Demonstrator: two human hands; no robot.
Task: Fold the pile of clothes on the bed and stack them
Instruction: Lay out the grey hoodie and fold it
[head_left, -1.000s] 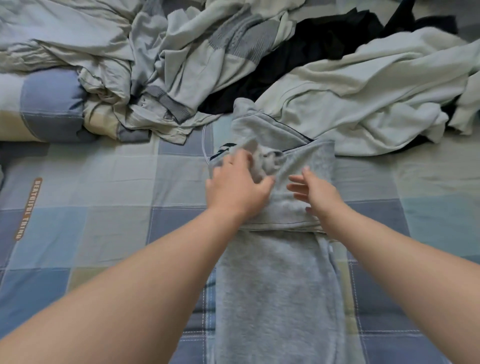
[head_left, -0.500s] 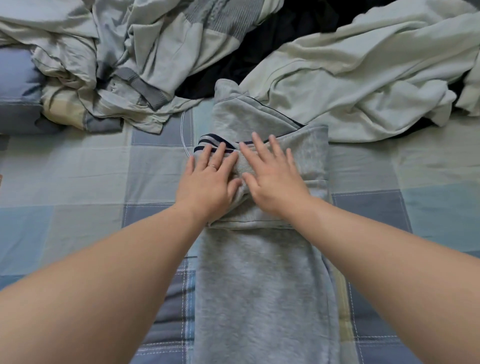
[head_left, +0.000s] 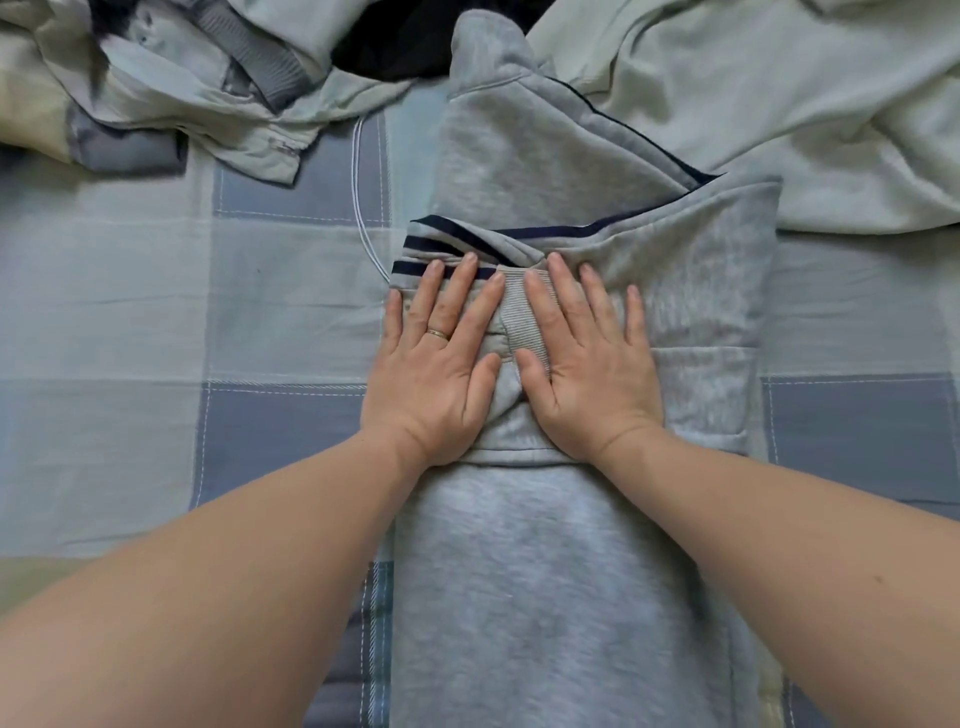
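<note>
A grey hoodie (head_left: 545, 587) lies lengthways on the bed in front of me, folded into a narrow strip, its hood (head_left: 524, 140) pointing away. A folded sleeve with navy stripes and a ribbed cuff (head_left: 519, 317) lies across its middle. My left hand (head_left: 441, 364) presses flat on the left part of that sleeve, fingers straight. Flat beside it, my right hand (head_left: 587, 364) presses the cuff and the hoodie's chest. The unfolded pile sits beyond: a pale green garment (head_left: 779, 104) at the back right, grey-green clothes (head_left: 208, 88) at the back left.
The bed has a checked blue and pale sheet (head_left: 156, 312). A black garment (head_left: 405, 47) shows between the heaps at the back. A white drawcord (head_left: 361, 208) trails on the sheet left of the hood.
My left hand let go of the bunched sleeve and both hands went flat on it, side by side. The view has moved closer to the hoodie.
</note>
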